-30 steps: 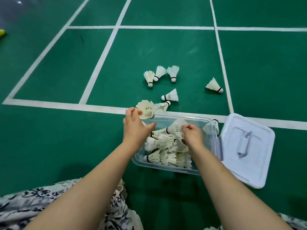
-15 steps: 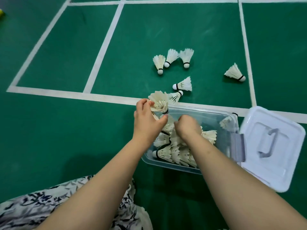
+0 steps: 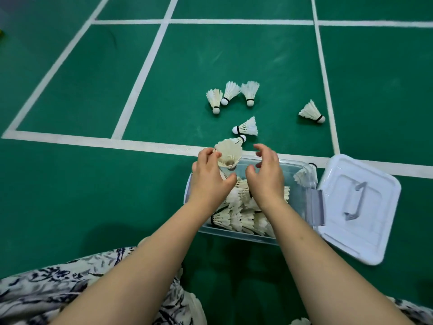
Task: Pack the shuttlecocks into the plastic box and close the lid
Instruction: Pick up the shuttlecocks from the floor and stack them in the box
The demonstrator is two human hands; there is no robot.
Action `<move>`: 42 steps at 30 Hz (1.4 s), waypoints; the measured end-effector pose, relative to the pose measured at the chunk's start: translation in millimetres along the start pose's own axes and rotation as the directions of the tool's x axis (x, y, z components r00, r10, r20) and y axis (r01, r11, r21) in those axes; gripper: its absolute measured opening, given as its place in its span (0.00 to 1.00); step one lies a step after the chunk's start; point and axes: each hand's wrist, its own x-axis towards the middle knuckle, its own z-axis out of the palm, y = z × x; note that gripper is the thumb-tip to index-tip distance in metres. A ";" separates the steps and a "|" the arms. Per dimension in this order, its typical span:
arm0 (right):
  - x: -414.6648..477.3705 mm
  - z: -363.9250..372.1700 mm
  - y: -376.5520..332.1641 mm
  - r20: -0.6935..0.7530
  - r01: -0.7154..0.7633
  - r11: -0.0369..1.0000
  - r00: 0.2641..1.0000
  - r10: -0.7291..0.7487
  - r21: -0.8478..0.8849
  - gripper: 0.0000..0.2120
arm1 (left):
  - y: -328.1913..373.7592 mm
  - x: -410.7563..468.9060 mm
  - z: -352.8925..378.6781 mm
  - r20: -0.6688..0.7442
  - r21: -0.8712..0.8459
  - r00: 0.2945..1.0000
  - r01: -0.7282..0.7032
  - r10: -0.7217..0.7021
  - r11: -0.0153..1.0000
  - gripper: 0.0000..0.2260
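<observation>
left hand (image 3: 210,178): pinched a white feather shuttlecock (image 3: 229,151) over the clear plastic box (image 3: 234,233)
right hand (image 3: 267,178): fingers loosely spread, empty
white lid (image 3: 375,231): off, beside box

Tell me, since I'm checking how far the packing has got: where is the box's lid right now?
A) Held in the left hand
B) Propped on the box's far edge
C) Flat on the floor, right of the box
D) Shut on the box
C: the white lid lies handle-up on the green floor beside the open plastic box, while the left hand grips a shuttlecock and the right hand holds nothing.
</observation>
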 end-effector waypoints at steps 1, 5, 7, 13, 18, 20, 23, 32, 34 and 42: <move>-4.6 -3.6 1.1 0.004 0.093 0.994 0.996 -0.093 -0.055 0.23 | 2.6 -2.1 0.6 0.012 0.010 1.000 0.006 -0.006 1.000 0.27; -14.8 -10.7 11.1 0.060 0.292 0.941 0.956 -0.286 -0.172 0.15 | 14.1 -8.7 4.4 0.071 0.087 0.997 -0.016 0.010 0.996 0.26; -16.6 -13.9 17.5 0.049 0.253 0.946 0.967 -0.248 -0.200 0.09 | 17.6 -11.7 6.3 0.110 0.112 0.993 -0.052 0.039 0.992 0.27; -20.1 -15.4 30.3 0.006 0.052 0.979 0.999 -0.052 -0.199 0.10 | 10.9 -13.3 -1.9 0.094 0.103 0.995 -0.048 0.038 0.994 0.29; -17.7 1.6 27.5 0.039 -0.180 0.960 0.984 0.175 0.217 0.09 | -6.2 -2.3 -18.5 -0.053 0.052 0.994 0.094 -0.091 0.994 0.26; -18.7 10.7 25.5 0.053 -0.201 0.958 0.979 0.194 0.204 0.11 | -10.2 -1.0 -18.8 -0.074 0.032 0.991 0.112 -0.109 0.993 0.25; -20.2 21.0 21.7 0.057 -0.158 0.983 0.986 0.154 0.089 0.14 | -12.5 -2.1 -12.6 -0.065 0.023 0.993 0.098 -0.096 0.995 0.24; -24.4 36.3 30.0 0.129 0.012 0.948 0.991 0.031 -0.318 0.13 | -20.7 6.1 -3.6 -0.059 -0.010 0.995 0.080 -0.081 0.997 0.23; -17.0 36.8 30.2 0.173 0.067 0.902 0.985 0.008 -0.427 0.13 | -21.9 5.0 -2.0 -0.050 -0.015 0.996 0.073 -0.073 0.997 0.23; -5.1 37.4 31.4 0.347 0.035 0.847 0.921 0.179 -0.530 0.15 | -17.5 -4.7 14.2 0.046 0.055 0.999 0.000 -0.003 0.999 0.25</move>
